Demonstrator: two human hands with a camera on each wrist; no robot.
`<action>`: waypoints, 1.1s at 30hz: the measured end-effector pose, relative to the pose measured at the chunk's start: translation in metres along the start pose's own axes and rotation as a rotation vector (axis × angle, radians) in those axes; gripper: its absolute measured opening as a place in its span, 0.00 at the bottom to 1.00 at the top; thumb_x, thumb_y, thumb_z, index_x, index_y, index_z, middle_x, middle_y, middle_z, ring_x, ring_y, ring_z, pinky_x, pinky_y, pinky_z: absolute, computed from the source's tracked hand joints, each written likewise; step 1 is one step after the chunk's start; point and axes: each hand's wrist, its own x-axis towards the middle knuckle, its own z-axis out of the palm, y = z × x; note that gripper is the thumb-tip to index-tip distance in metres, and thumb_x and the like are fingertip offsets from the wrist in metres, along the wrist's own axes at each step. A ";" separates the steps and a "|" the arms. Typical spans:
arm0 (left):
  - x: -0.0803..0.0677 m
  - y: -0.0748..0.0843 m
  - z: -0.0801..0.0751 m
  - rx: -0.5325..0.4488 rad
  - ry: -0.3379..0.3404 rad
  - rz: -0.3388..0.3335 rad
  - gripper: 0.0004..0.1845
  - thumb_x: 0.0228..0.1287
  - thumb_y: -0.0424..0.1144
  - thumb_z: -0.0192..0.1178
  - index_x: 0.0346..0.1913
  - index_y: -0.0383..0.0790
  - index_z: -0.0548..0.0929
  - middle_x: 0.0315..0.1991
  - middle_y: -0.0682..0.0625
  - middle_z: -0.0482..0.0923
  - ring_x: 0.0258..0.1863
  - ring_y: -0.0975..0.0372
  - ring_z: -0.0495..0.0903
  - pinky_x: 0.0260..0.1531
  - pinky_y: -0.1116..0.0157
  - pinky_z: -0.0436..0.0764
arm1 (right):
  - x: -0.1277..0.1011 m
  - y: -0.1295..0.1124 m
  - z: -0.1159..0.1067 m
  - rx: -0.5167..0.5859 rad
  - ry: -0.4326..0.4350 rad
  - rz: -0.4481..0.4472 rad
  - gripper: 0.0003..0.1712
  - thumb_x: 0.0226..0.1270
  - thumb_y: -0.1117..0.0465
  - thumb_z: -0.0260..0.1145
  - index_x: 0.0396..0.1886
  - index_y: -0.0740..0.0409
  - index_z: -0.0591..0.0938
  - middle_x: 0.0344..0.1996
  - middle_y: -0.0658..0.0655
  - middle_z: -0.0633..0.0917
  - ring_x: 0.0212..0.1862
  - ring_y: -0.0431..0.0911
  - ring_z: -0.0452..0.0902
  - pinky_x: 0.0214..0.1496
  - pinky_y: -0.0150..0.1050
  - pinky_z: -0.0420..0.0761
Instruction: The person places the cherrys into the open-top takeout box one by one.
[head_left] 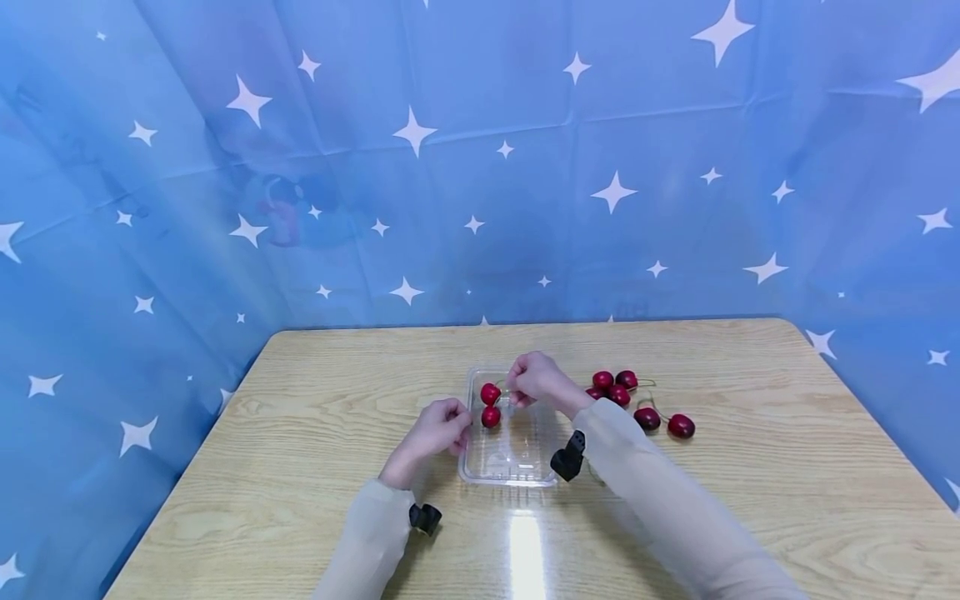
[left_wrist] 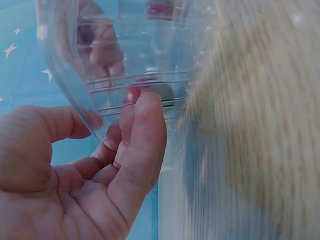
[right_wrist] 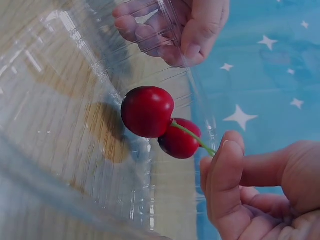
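Two red cherries (right_wrist: 147, 112) hang by green stems from my right hand (head_left: 536, 379), whose thumb and fingers pinch the stem ends in the right wrist view. Both fruits are at the left part of a clear plastic box (head_left: 480, 475); whether they touch its floor I cannot tell. My left hand (head_left: 437, 427) grips the left wall of the box, thumb on one side and fingers on the other, as the left wrist view (left_wrist: 135, 145) shows. Through the plastic there, the cherries look blurred.
Several dark red cherries (head_left: 617, 395) with stems lie in a group on the wooden table (head_left: 300, 433), right of the box, partly behind the right sleeve. Two more cherries (head_left: 681, 426) lie nearer the right. A blue star-patterned curtain (head_left: 480, 183) hangs behind the table.
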 end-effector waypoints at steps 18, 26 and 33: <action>-0.017 0.028 -0.002 0.009 -0.025 0.016 0.09 0.67 0.27 0.46 0.34 0.20 0.72 0.23 0.38 0.75 0.17 0.65 0.74 0.28 0.50 0.83 | 0.001 0.001 0.002 0.009 -0.054 0.022 0.04 0.62 0.75 0.57 0.34 0.73 0.78 0.19 0.60 0.80 0.18 0.42 0.76 0.31 0.38 0.84; -0.009 0.016 0.000 0.019 -0.013 0.008 0.09 0.67 0.27 0.46 0.34 0.20 0.72 0.22 0.38 0.75 0.16 0.64 0.74 0.26 0.52 0.84 | 0.000 0.002 -0.003 0.016 -0.063 0.029 0.06 0.62 0.71 0.61 0.35 0.73 0.79 0.17 0.58 0.80 0.18 0.42 0.76 0.29 0.37 0.84; 0.004 -0.007 0.002 0.023 0.019 0.002 0.09 0.68 0.30 0.48 0.33 0.26 0.74 0.19 0.48 0.74 0.15 0.65 0.74 0.23 0.59 0.84 | -0.007 0.000 -0.011 0.012 -0.049 -0.002 0.09 0.64 0.68 0.60 0.38 0.73 0.79 0.18 0.58 0.80 0.19 0.42 0.77 0.30 0.38 0.84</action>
